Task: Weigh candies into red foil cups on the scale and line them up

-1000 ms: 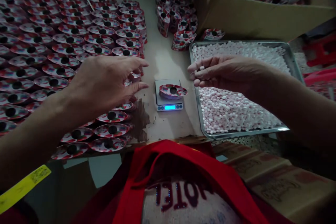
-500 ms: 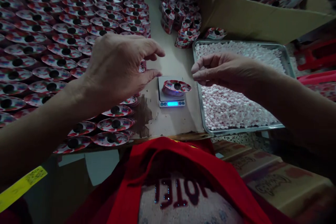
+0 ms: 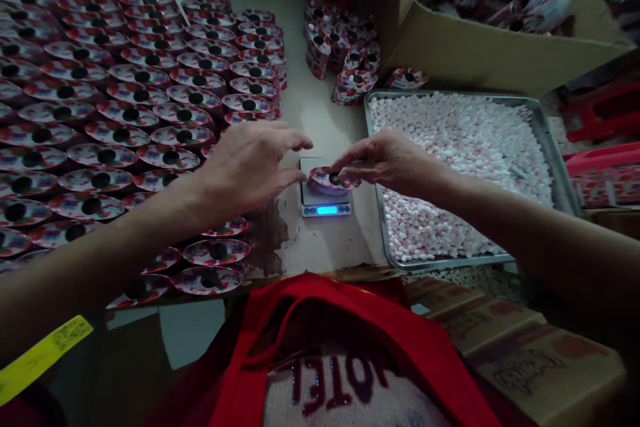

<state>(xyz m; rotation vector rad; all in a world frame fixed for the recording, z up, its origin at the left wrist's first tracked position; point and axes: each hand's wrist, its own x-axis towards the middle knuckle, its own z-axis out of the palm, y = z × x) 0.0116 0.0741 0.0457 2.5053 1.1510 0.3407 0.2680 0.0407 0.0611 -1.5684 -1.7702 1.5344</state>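
Observation:
A small digital scale (image 3: 309,199) with a lit blue display stands mid-table. On it sits an oval red-and-white printed container (image 3: 320,183) with a round dark hole in its top. My right hand (image 3: 385,161) is over the container's right side, its fingertips pinched together at the hole. Whatever they hold, if anything, is hidden. Just left of the scale hovers my left hand (image 3: 253,163), thumb and fingers apart with nothing between them. Under my right forearm lies a metal tray (image 3: 373,121) of small white and pinkish candies (image 3: 425,233).
Rows of similar oval containers (image 3: 101,180) cover the table's left side. More packs (image 3: 350,47) cluster behind the scale, beside a cardboard box (image 3: 480,53) of wrapped packs. Brown cartons (image 3: 540,360) stand below the table's front edge at right.
My right hand has moved left from above the tray to the container on the scale. My left hand stays left of the scale, fingers apart. The camera view has shifted slightly.

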